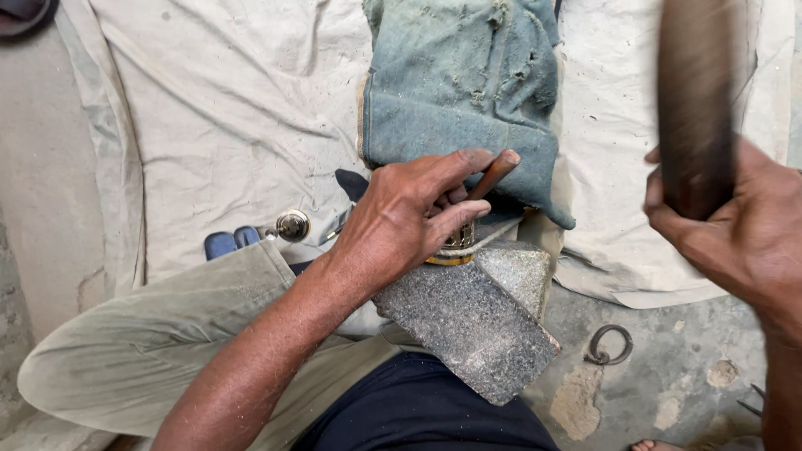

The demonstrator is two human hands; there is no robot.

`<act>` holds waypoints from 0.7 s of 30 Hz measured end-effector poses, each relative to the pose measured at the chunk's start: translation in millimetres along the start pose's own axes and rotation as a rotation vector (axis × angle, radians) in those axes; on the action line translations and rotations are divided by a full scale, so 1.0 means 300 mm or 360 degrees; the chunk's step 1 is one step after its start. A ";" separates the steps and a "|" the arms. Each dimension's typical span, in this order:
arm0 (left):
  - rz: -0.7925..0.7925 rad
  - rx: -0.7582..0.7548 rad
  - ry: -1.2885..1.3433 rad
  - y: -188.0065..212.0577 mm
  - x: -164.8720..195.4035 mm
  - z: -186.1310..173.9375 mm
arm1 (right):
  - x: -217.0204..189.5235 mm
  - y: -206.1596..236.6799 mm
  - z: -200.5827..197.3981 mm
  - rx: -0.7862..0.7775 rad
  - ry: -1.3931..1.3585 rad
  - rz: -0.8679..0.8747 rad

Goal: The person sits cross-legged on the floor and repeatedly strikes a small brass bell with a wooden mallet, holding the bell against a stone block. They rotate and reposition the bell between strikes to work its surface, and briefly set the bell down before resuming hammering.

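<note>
My left hand (413, 213) grips a thin brown rod (494, 171), tilted, with its lower end on a small brass piece (458, 244) that rests on the top of a grey stone block (476, 321). My right hand (739, 230) is raised at the right edge, shut on a dark wooden handle or mallet (695, 100) that is blurred. A worn blue-green cloth (464, 92) lies just behind the brass piece.
A cream sheet (225, 117) covers the ground. On it, left of my hand, lie a small round brass part (293, 225) and blue-handled pliers (227, 243). A metal ring (611, 344) lies on the bare concrete to the right of the block. My bent leg is in front.
</note>
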State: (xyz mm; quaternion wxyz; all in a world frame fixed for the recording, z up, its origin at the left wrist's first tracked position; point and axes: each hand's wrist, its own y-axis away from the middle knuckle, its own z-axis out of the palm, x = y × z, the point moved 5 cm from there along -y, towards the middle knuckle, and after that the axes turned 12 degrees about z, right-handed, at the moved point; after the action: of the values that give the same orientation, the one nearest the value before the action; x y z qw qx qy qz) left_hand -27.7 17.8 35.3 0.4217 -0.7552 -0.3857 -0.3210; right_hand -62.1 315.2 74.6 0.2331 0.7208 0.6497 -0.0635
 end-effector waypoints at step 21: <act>-0.0002 -0.0020 -0.0019 0.012 -0.033 0.027 | -0.106 -0.001 -0.030 0.0059 -0.0048 -0.0208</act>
State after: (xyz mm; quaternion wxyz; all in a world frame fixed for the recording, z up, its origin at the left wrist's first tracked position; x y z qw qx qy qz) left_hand -28.1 20.6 22.4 0.4145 -0.7594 -0.3868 -0.3193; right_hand -69.2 290.2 95.2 0.2249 0.6800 0.6905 -0.1015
